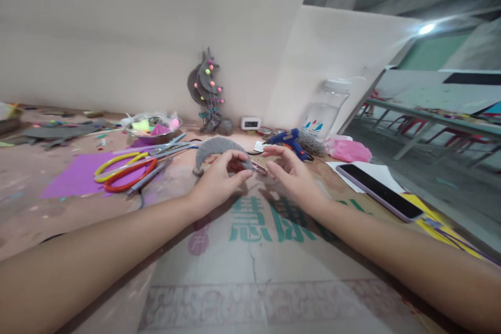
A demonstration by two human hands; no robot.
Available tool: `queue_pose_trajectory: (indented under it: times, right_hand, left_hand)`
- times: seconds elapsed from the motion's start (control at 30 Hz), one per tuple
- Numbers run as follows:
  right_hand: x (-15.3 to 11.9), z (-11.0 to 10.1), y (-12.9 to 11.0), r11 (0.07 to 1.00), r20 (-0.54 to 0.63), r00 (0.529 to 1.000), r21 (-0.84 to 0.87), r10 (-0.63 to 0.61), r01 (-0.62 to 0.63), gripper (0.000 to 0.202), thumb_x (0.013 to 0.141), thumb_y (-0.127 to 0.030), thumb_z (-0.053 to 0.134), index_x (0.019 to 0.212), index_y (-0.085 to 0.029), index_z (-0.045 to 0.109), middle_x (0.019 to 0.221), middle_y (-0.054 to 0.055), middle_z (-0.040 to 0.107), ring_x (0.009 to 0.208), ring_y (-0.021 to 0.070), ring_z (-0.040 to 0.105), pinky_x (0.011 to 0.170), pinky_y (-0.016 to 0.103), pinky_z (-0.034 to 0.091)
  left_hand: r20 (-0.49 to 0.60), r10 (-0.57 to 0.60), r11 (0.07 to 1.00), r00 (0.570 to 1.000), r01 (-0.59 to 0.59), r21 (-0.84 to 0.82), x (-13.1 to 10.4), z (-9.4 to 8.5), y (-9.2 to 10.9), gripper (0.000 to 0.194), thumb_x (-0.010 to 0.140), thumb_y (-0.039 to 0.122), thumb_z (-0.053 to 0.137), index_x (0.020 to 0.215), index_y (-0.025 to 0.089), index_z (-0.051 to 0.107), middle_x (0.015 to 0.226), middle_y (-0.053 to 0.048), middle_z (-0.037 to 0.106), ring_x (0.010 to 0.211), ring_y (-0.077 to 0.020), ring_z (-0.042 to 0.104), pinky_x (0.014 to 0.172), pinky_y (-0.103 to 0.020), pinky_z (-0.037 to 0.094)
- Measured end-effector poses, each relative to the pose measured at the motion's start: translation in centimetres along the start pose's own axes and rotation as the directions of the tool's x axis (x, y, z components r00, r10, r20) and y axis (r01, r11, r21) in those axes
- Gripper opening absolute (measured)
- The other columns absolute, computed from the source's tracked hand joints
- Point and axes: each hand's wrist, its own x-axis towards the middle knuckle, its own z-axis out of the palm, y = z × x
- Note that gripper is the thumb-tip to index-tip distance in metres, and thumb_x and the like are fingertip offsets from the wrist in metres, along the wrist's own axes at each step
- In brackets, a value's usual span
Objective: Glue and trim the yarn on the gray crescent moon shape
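A grey crescent wrapped in yarn [216, 148] is pinched at its right end by my left hand [224, 177], above the printed cardboard sheet [242, 271]. My right hand [291, 175] is just to the right, thumb and fingers apart, with nothing seen between them. A small pinkish item [259, 168] shows between the two hands; I cannot make out what it is. Behind my right hand lies a blue glue gun [288, 141].
Scissors with yellow and red handles [131, 175] lie on purple paper [70, 177] at left, near a metal bowl [154, 138]. A decorated grey crescent [206, 83] leans on the wall. At right are a bottle [324, 109], pink plastic [348, 150] and a phone [379, 191].
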Motion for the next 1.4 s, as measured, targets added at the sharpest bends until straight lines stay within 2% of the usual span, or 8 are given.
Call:
queue_pose_trajectory:
  times: [0.1, 0.2, 0.33, 0.47, 0.63, 0.97, 1.1, 1.4]
  right_hand:
    - [-0.3, 0.5, 0.0, 0.985, 0.165, 0.983, 0.135, 0.086, -0.109, 0.039, 0.081, -0.037, 0.059, 0.115, -0.022, 0.047, 0.108, 0.006, 0.059, 0.054, 0.0074, 0.047, 0.047, 0.023, 0.041]
    - [-0.5, 0.7, 0.1, 0.976, 0.238, 0.966, 0.163, 0.103, -0.145, 0.038, 0.081, -0.033, 0.060, 0.115, -0.021, 0.049, 0.096, 0.004, 0.061, 0.057, 0.0080, 0.049, 0.050, 0.022, 0.042]
    - [-0.4, 0.6, 0.3, 0.991, 0.187, 0.974, 0.014, 0.127, -0.132, 0.023, 0.081, -0.035, 0.058, 0.095, -0.017, 0.060, 0.073, -0.001, 0.057, 0.054, 0.0086, 0.046, 0.047, 0.022, 0.037]
    - [-0.3, 0.5, 0.2, 0.990, 0.134, 0.983, -0.086, 0.123, -0.112, 0.025, 0.082, -0.041, 0.058, 0.082, -0.017, 0.062, 0.062, -0.004, 0.051, 0.050, 0.0083, 0.039, 0.047, 0.022, 0.032]
    - [-0.1, 0.5, 0.3, 0.990, 0.122, 0.987, -0.109, 0.099, -0.086, 0.027, 0.082, -0.043, 0.058, 0.081, -0.016, 0.062, 0.064, -0.003, 0.052, 0.052, 0.0087, 0.040, 0.049, 0.023, 0.032]
    - [-0.1, 0.5, 0.1, 0.985, 0.138, 0.979, -0.109, 0.152, -0.138, 0.032, 0.081, -0.049, 0.057, 0.081, -0.018, 0.060, 0.058, -0.004, 0.048, 0.044, 0.0084, 0.038, 0.042, 0.022, 0.029]
    - [0.0, 0.6, 0.3, 0.982, 0.173, 0.969, -0.100, 0.178, -0.163, 0.034, 0.081, -0.052, 0.056, 0.082, -0.018, 0.058, 0.055, -0.005, 0.047, 0.043, 0.0089, 0.039, 0.040, 0.022, 0.029]
    - [0.0, 0.5, 0.7, 0.983, 0.165, 0.978, -0.152, 0.127, -0.102, 0.030, 0.083, -0.047, 0.055, 0.079, -0.018, 0.060, 0.059, -0.004, 0.049, 0.049, 0.0098, 0.041, 0.046, 0.023, 0.031]
  left_hand:
    - [0.015, 0.001, 1.000, 1.000, -0.002, 0.030, 0.0, 0.0, 0.1, 0.022, 0.081, 0.020, 0.063, 0.099, 0.018, 0.052, 0.095, -0.002, 0.062, 0.086, -0.0140, 0.062, 0.078, -0.029, 0.050]
    - [0.015, 0.008, 0.997, 1.000, -0.009, 0.078, -0.1, 0.0, 0.4, 0.022, 0.082, 0.020, 0.063, 0.100, 0.018, 0.052, 0.097, -0.003, 0.062, 0.088, -0.0146, 0.062, 0.081, -0.030, 0.050]
    - [0.025, -0.010, 0.997, 1.000, 0.008, 0.072, -0.2, 0.0, 1.1, 0.020, 0.081, 0.020, 0.063, 0.098, 0.018, 0.053, 0.096, -0.003, 0.063, 0.087, -0.0151, 0.062, 0.081, -0.030, 0.050]
    - [0.040, -0.034, 0.997, 0.999, 0.032, 0.065, -0.2, -0.1, 1.3, 0.017, 0.083, 0.021, 0.060, 0.098, 0.018, 0.054, 0.095, -0.003, 0.063, 0.086, -0.0150, 0.062, 0.080, -0.030, 0.050]
    - [0.034, 0.002, 0.998, 0.999, -0.004, 0.060, -0.2, -0.1, 0.9, 0.015, 0.085, 0.022, 0.057, 0.099, 0.017, 0.055, 0.097, -0.004, 0.062, 0.091, -0.0154, 0.061, 0.083, -0.030, 0.049]
    - [0.028, -0.049, 0.997, 0.998, 0.050, -0.051, 0.0, 0.3, 0.2, 0.026, 0.075, 0.020, 0.069, 0.097, 0.017, 0.055, 0.093, -0.004, 0.064, 0.087, -0.0164, 0.062, 0.082, -0.032, 0.050]
    - [0.037, -0.055, 0.996, 0.998, 0.057, -0.061, 0.1, 0.4, 0.4, 0.023, 0.077, 0.021, 0.066, 0.097, 0.018, 0.056, 0.096, -0.004, 0.065, 0.089, -0.0165, 0.062, 0.082, -0.031, 0.050]
    - [0.041, -0.002, 1.000, 0.999, 0.001, 0.019, 0.1, -0.1, 0.2, 0.015, 0.085, 0.023, 0.056, 0.099, 0.017, 0.058, 0.097, -0.004, 0.064, 0.090, -0.0157, 0.062, 0.083, -0.030, 0.049]
